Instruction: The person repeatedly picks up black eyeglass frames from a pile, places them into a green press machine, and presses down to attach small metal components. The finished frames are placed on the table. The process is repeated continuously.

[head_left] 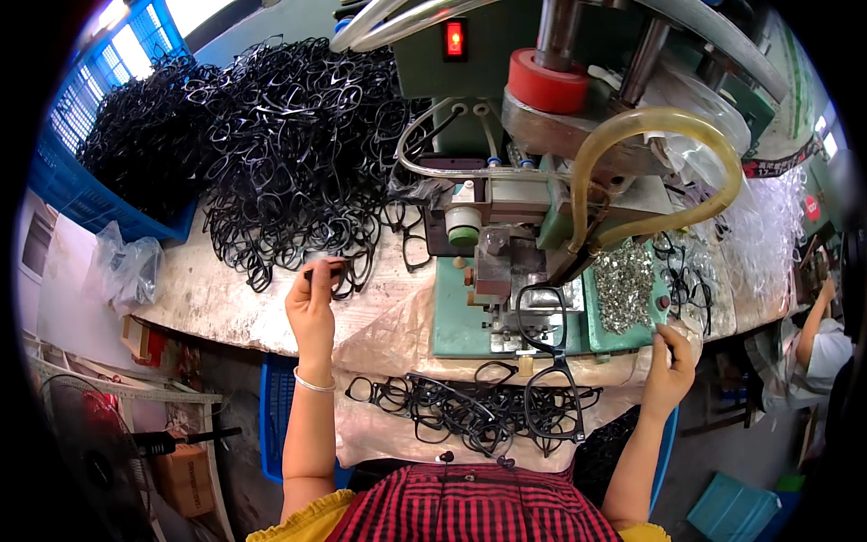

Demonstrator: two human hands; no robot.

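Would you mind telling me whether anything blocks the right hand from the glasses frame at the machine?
Nothing visible does: between the right hand and the glasses frame, the green base lies beneath part of the gap, and the heap of metal pieces sits farther back.

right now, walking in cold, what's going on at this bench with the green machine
A person's left hand pinches a small dark piece by a big heap of black eyeglass frames. The right hand is by the green tray of silvery metal bits; whether it holds anything is too small to tell. One large black frame is at the front of the green metal machine, above a smaller pile of black frames.
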